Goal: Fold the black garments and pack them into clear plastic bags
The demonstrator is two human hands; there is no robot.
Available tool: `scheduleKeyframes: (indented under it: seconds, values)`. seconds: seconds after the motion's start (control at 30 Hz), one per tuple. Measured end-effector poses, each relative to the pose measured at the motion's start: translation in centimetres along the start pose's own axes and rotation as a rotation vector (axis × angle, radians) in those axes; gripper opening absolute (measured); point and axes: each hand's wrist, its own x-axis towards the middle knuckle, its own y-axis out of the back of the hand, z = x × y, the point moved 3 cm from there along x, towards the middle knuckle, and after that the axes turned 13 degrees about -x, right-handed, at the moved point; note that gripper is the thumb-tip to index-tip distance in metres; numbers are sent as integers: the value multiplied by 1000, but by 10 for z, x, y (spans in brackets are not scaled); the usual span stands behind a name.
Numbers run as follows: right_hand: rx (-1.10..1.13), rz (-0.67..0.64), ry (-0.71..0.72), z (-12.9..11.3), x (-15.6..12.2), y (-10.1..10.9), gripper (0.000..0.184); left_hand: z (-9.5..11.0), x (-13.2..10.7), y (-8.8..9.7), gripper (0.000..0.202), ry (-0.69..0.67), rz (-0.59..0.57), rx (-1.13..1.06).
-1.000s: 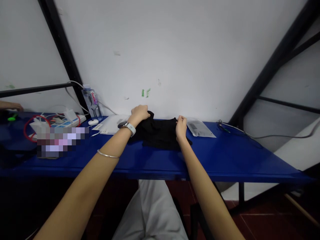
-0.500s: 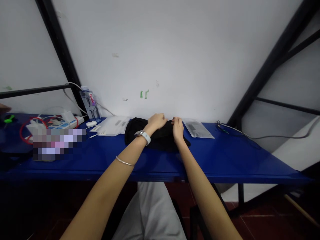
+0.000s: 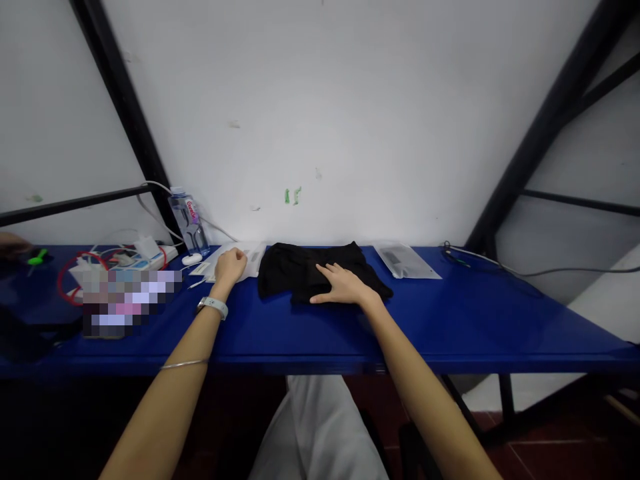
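A black garment point(image 3: 285, 267) lies spread on the blue table point(image 3: 280, 333); its exact kind cannot be made out. My right hand point(image 3: 343, 285) rests flat on it, fingers spread apart. To the left, my left hand point(image 3: 231, 265) is closed, fingers curled, in front of some white translucent plastic bags point(image 3: 256, 257). Whether anything sits inside those fingers is hidden. Another translucent bag point(image 3: 407, 260) lies right of the garment.
A water bottle point(image 3: 189, 223) stands by the wall at the left, beside a white earbud case point(image 3: 192, 259). Further left are a power strip point(image 3: 169, 253), a red cable point(image 3: 63, 280) and a blurred-out object. Someone else's hand point(image 3: 13, 245) shows at the far left. Cables point(image 3: 540, 272) trail at right.
My left hand has left the garment and moved left to the white bags. My right hand has flattened onto the garment, which now lies more spread out. The view has shifted slightly.
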Motion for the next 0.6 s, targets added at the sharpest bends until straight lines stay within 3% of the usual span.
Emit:
scheduleKeyframes:
  seconds: [0.1,0.23,0.4,0.47,0.5,0.6]
  values:
    - [-66,3,-13,-7,2,-8,103,-6,-2,-5,22,1,29,-13]
    - [-143,52,-39,-11,5,-13,81,-6,-8,-10,20,-25,49,-47]
    - [-74,161,-83,-8,12,-15,48,16,-18,-13,20,-145,59,-142]
    - [36,220,-97,-5,14,-13,45,36,-27,-23,20,-209,-16,-300]
    - [96,248,-95,-4,15,-11,44,48,-33,-31,21,-217,-97,-478]
    - [270,327,-100,-1,15,-5,44,80,-55,-62,29,-31,-368,-1003]
